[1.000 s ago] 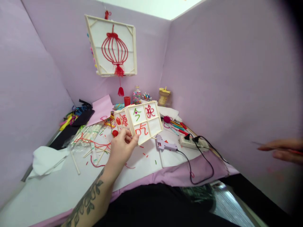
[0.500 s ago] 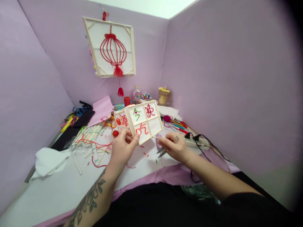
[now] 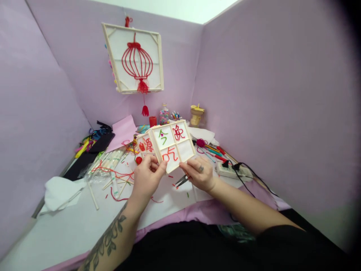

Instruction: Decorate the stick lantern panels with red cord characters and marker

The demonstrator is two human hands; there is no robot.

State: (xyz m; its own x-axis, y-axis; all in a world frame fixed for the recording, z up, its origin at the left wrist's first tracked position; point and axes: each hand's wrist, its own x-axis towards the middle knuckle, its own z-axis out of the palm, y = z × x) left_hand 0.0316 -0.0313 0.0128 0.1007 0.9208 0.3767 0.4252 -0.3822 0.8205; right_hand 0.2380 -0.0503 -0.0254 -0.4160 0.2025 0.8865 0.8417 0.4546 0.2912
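Note:
My left hand [image 3: 146, 176] grips the lower left corner of a small wooden lantern frame [image 3: 166, 143] and holds it up over the table. Its white panes carry red and green characters made of bent cord. My right hand [image 3: 197, 173] is at the frame's lower right edge, fingers curled round a thin metal tool like tweezers [image 3: 182, 180] that points left and down. A short red piece shows at the fingers.
A larger frame with a red lantern design [image 3: 134, 58] hangs on the back wall. Red cords and sticks [image 3: 113, 173] litter the white table [image 3: 70, 222]. A power strip with black cable [image 3: 231, 170], jars [image 3: 164, 114], pens [image 3: 214, 150] and white cloth [image 3: 59, 190] lie around.
My right hand came in from the far right, passed over the glue gun, and now rests against the frame's lower right edge with the metal tool. My left hand has kept the frame still.

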